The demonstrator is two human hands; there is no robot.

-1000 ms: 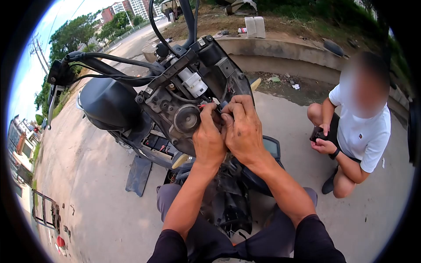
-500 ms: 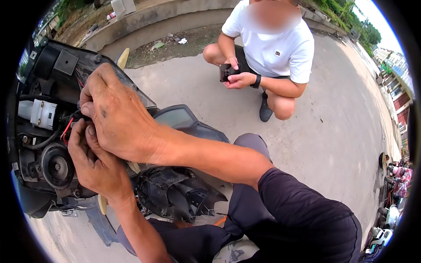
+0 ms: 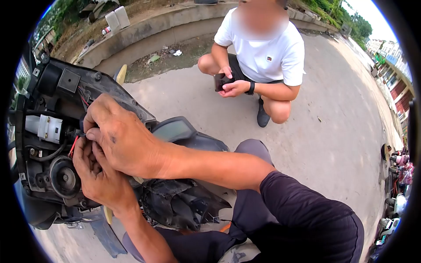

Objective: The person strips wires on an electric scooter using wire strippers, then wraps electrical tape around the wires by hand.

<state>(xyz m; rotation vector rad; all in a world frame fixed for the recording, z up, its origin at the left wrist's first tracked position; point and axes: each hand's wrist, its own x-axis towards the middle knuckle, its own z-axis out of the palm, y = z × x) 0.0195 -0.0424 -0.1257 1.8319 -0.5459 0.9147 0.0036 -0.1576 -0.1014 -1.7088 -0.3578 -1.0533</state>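
My right hand reaches across from the right, its thumb and fingers pinched on thin dark wires inside the opened front of a scooter or motorbike. Just below, my left hand is closed with its fingertips against the same wiring. A red wire runs down beside the left fingers. The exact spot gripped is partly hidden behind the fingers. Near the hands sit a round black horn and a white plastic part.
Black body panels lie by my knees, below the dashboard display. Across the pavement, a person in a white shirt squats, holding a dark object. Behind runs a low concrete wall.
The whole view has shifted slightly, so the scene sits lower in the frame. Both hands stay at the wiring with almost the same pose.
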